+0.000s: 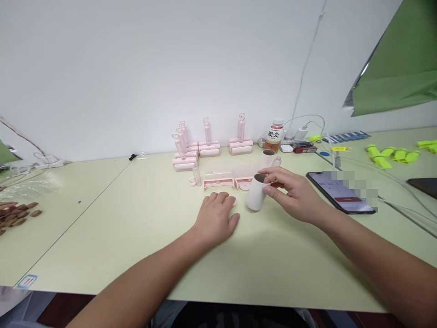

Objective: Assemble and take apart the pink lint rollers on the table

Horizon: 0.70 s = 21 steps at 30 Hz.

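My right hand pinches a white lint-roller roll near its top rim. The roll leans slightly, and its brown cardboard core shows at the upper end. Palm down, my left hand lies on the table with thumb and fingers apart, holding nothing. Just beyond it are a pink open holder part and a second pink piece, with clear covers behind them. A second white roll stands upright behind my right hand. A loose pink handle stands left of the holder parts.
Several assembled pink lint rollers line the wall. A bottle, cables and a phone are on the right, with yellow-green pieces farther over. At far left, brown pieces lie by another person's hand.
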Available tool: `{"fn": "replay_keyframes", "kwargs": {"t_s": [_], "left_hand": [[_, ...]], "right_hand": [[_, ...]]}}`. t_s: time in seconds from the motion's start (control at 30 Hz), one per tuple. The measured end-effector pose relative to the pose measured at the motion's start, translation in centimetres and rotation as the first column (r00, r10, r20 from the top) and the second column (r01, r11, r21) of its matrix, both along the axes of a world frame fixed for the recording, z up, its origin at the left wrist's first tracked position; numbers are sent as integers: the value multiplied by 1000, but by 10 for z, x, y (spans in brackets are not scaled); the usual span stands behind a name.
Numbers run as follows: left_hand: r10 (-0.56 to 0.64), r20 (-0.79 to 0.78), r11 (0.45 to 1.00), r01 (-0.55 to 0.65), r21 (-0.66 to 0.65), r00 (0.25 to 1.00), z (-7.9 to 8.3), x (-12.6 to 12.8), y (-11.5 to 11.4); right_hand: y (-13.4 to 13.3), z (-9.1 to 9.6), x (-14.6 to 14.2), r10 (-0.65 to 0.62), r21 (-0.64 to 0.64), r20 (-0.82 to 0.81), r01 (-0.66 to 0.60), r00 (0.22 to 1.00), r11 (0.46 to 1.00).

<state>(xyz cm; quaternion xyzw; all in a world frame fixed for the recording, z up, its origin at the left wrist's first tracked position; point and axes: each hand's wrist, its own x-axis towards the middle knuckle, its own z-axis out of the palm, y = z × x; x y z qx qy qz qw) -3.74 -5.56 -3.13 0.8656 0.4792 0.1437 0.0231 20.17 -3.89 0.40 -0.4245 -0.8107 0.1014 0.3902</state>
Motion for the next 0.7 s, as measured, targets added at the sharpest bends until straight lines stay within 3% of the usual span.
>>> {"fn": "replay_keyframes", "kwargs": {"t_s": [0.1,0.23,0.53,0.7], "left_hand": [[25,-6,1000,-25,-16,1000,-4,-6,11],[-26,-57,996,21,-85,998,-6,-9,19],[-6,-31,999,4,-50,999,1,-8,10],[-5,-25,996,2,-90,1000,-1,-16,16]], "right_hand": [[1,-1,3,52,-46,-4,-52,999,998],[0,-2,6,113,-73,-3,-113,994,991],[-1,-4,1,182,-84,63,-177,981,981],[-4,-4,0,184,-136,44,-176,982,975]]}}
